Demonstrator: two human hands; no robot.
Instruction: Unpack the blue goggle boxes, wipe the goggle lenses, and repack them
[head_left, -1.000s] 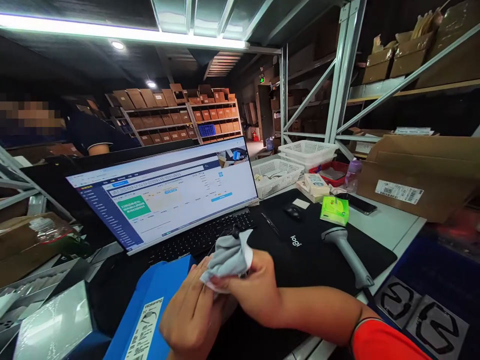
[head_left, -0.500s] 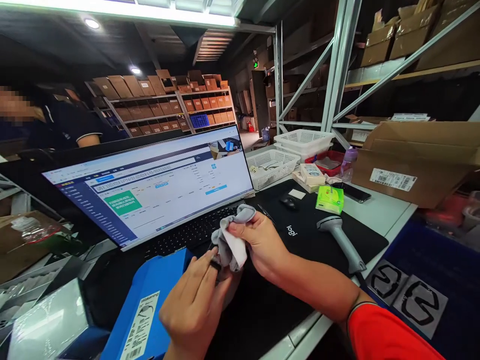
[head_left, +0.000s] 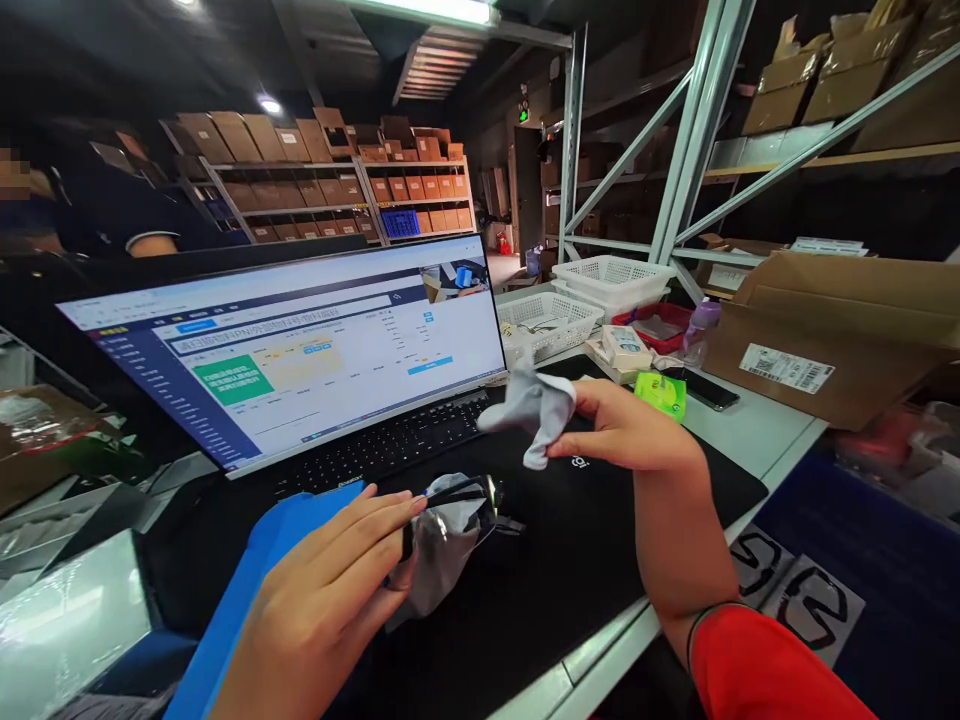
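Note:
In my left hand (head_left: 322,590) is a pair of glasses (head_left: 484,500) with a dark frame and a clear, shiny lens. The fingers pinch one end of it, and a grey cloth pouch (head_left: 435,585) hangs just below, partly behind the lens. Whether this hand also grips the pouch, I cannot tell. My right hand (head_left: 637,425) pinches a crumpled light grey cloth (head_left: 536,400) between thumb and fingers, raised above the black desk mat (head_left: 540,570) and apart from the glasses. An opened blue box (head_left: 259,600) lies under and beside my left forearm.
A monitor (head_left: 337,350) stands behind a black keyboard (head_left: 390,440). At the back right are white baskets (head_left: 559,325), a red tray (head_left: 660,340), a green packet (head_left: 660,395), a phone (head_left: 709,390) and a cardboard box (head_left: 847,340). A person (head_left: 112,200) is beyond the monitor.
The right hand has drawn the cloth up and to the right, away from the left hand. The glasses' lens and the pouch now show. The left hand has shifted left and opened out somewhat.

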